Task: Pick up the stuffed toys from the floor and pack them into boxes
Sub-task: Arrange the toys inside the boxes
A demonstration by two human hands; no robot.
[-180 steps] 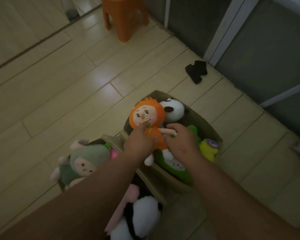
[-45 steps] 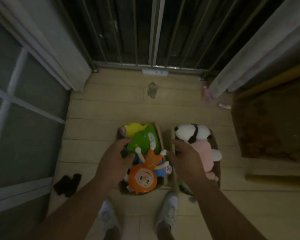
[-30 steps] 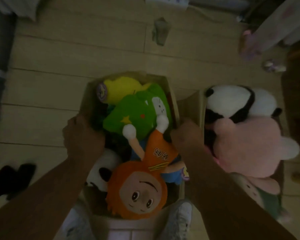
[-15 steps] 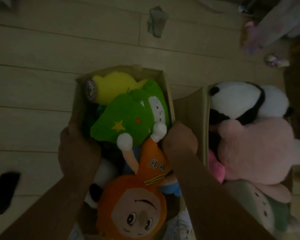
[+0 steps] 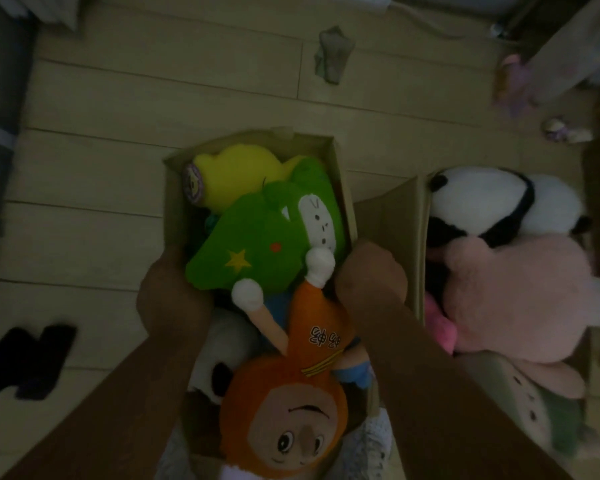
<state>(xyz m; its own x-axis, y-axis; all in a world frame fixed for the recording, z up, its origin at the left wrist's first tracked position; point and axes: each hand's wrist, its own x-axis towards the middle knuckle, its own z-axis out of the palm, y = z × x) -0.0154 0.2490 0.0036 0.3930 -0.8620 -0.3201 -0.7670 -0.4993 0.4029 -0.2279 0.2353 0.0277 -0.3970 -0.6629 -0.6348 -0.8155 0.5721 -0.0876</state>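
A cardboard box (image 5: 329, 143) in front of me is crammed with stuffed toys: an orange doll (image 5: 291, 403) nearest me, a green plush (image 5: 257, 251), a yellow plush (image 5: 232, 178) and a white-and-black one (image 5: 222, 358). My left hand (image 5: 170, 299) is closed on the box's left wall. My right hand (image 5: 371, 275) is closed on its right wall. A second box (image 5: 395, 223) to the right holds a panda (image 5: 492, 202), a pink plush (image 5: 520, 296) and a pale green one (image 5: 534, 410).
The boxes sit on a pale wood plank floor. A grey rag (image 5: 333, 53) lies beyond them, a black cloth (image 5: 25, 362) at the left, and small pink and purple items (image 5: 513, 81) at the far right. My white shoes (image 5: 374, 434) show under the box.
My view has drawn closer to the left box and the toys fill more of the frame. Both hands keep their hold on the box's two side walls.
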